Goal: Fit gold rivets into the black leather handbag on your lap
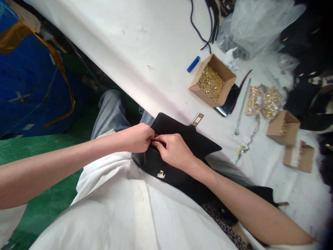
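A black handbag (177, 177) lies across my lap with its flap (177, 132) folded open toward the table. On the flap's edge sits a gold clasp plate (197, 119), and a small gold turn lock (161, 173) with a white scrap under it is on the bag's front. My left hand (142, 138) is closed in a fist at the left end of the bag's opening. Right beside it, my right hand (174, 149) pinches the black edge, thumb and fingers together. Whether a small part is between the fingertips is hidden.
On the white table (156, 45) stand a cardboard box of gold hardware (212, 81), a blue lighter (193, 64), bags of gold pieces (270, 100) and smaller boxes (283, 127). Black cords (213, 21) and clear plastic (257, 24) lie behind. A large blue bundle (33, 76) is at left.
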Tool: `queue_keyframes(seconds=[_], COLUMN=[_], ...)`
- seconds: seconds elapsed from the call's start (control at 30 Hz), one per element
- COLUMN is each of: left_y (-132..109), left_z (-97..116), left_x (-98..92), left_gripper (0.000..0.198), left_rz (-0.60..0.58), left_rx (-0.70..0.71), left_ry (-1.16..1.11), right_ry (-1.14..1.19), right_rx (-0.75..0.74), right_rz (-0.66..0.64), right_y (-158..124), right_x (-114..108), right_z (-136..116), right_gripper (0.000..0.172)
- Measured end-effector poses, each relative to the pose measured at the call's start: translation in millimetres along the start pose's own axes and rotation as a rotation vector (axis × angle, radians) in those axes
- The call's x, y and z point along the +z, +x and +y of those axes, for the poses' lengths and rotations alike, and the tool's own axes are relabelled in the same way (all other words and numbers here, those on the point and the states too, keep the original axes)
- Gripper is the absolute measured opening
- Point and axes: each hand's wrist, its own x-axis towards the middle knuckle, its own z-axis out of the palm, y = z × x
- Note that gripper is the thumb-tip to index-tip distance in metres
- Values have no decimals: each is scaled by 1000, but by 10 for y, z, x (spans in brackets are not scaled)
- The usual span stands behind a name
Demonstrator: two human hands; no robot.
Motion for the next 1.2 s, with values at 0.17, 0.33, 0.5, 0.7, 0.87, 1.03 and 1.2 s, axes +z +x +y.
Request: queue_keyframes(seconds=[0.17,0.33,0.5,0.7,0.87,1.03,1.2], left_y=[-19,-20,-6,45,84,72,39], left_z=[-6,-15,-38,-116,-102,-50,-51], left_x=[-43,-87,-35,52,68,78,79], left_gripper=[22,23,19,15,14,13,14], left_rz=[-49,-72,-32,47,64,82,89], left_rx=[2,-2,-30,-28,-61,-77,-98], left_ry=[-7,-50,-90,-55,-59,-88,-134], right_ry=[-110,-256,-351,-398,-341,-128,-78], right_rx=[14,40,61,52,50,17,34], right_rz=[-31,-77,-93,-114,-119,-79,-14], right_y=[8,35,67,91,88,53,60], right_x=[-2,-11,-10,-16,-18,-40,-64], right_z=[-14,-74,-119,-145,-99,33,77], right_gripper=[14,16,16,18,17,8,14])
